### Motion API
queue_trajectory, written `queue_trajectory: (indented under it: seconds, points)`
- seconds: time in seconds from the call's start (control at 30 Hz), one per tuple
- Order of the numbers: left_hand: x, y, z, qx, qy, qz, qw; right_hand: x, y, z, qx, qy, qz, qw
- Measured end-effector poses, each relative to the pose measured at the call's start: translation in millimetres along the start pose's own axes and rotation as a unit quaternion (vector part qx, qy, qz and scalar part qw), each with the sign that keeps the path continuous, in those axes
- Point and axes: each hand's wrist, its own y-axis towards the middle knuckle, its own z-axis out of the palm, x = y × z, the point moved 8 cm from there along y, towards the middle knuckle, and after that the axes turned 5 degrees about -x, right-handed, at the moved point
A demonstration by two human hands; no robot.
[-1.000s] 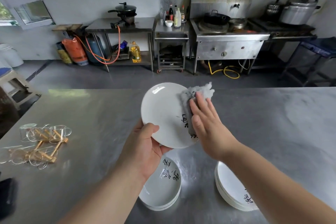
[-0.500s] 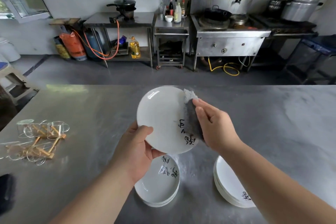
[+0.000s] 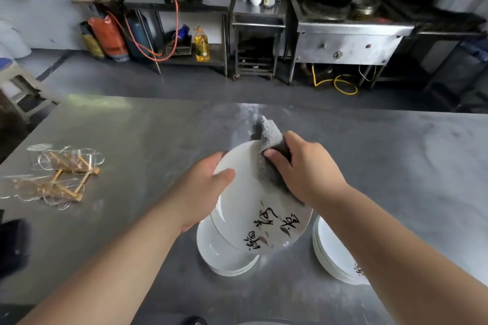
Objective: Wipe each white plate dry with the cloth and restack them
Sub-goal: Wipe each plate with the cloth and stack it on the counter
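I hold a white plate [image 3: 248, 208] with black brush writing above the steel table [image 3: 148, 140], tilted with its face toward me. My left hand [image 3: 203, 187] grips its left rim, thumb on the face. My right hand [image 3: 306, 169] holds a grey cloth [image 3: 269, 155] against the plate's upper right edge, and the cloth folds over the rim. Below the held plate sits a stack of white plates [image 3: 224, 256]. A second stack of white plates [image 3: 335, 258] lies to the right, partly hidden by my right forearm.
Several glass mugs on wooden racks [image 3: 60, 174] lie at the table's left. A dark object [image 3: 13, 243] sits at the near left edge. Beyond the table are a grey floor, steel counters, gas cylinders [image 3: 111, 37] and a stove [image 3: 343, 24].
The plate has come lower and closer to me and turned so the writing sits at its bottom. My right hand with the cloth has moved to the upper rim.
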Motion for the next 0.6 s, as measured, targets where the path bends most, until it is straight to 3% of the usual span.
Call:
queue_trajectory:
  seconds: [0.2, 0.3, 0.4, 0.47, 0.6]
  points:
    - [15.4, 1.9, -2.0, -0.102, 0.072, 0.033, 0.992, -42.0, -30.7, 34.1, 0.124, 0.02, 0.093, 0.988]
    - [18.8, 3.7, 15.3, -0.054, 0.138, 0.058, 0.987, -44.1, -39.3, 40.7, 0.187, 0.014, 0.073, 0.98]
    - [5.2, 15.3, 28.7, -0.007, 0.187, 0.08, 0.979, -24.4, -26.1, 28.4, 0.122, 0.009, 0.022, 0.992]
    - [-1.0, 19.0, 26.3, -0.038, 0.126, 0.065, 0.989, -20.4, -18.5, 16.8, 0.065, -0.004, 0.018, 0.998]
    - [33.5, -6.8, 31.8, -0.096, -0.05, -0.04, 0.993, -61.6, -32.2, 5.1, -0.017, 0.033, 0.146, 0.989]
